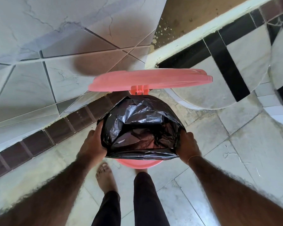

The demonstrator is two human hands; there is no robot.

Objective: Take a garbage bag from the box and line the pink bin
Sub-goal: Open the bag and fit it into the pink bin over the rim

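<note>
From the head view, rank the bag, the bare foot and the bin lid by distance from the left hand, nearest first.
1. Bag: gripped by the left hand at its left edge.
2. Bare foot: just below the hand, on the floor.
3. Bin lid: raised open, beyond the bag.

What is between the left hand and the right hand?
In the head view, the black garbage bag spans between the left hand and right hand, covering the pink bin.

We see bare, hairy forearms with no sleeves, coming in from seven and five o'clock. The right hand (187, 146) has a thin, pale thread bracelet (193, 158) at its wrist; the left hand (92, 146) wears nothing. At six o'clock are dark trousers (147, 201), narrow-legged, and a bare foot (104, 176) with no shoe.
</note>
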